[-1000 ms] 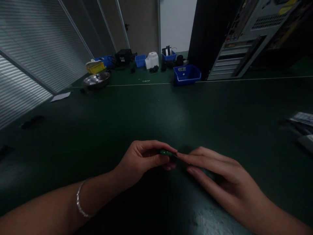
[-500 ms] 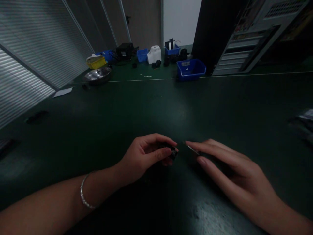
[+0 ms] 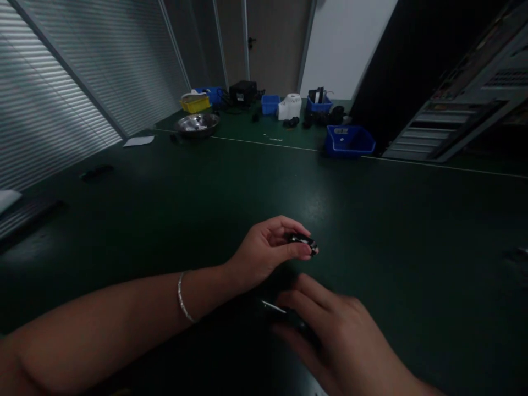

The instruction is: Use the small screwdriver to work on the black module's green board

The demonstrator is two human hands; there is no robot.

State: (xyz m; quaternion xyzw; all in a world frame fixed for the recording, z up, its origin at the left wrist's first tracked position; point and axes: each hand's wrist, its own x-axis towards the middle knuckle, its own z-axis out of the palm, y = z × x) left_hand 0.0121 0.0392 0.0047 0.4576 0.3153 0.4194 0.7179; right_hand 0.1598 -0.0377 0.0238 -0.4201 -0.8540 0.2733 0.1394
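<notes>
We see the left hand raised just above the green table, thumb and fingers pinched on a small dark part. Nearer us and slightly right, the right hand presses fingertips on a thin dark piece lying on the table.

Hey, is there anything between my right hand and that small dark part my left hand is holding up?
Nothing visible. The left hand pinches the small dark part above the green mat. The right hand is nearer the camera, holding a thin dark piece; only bare mat lies between.
</notes>
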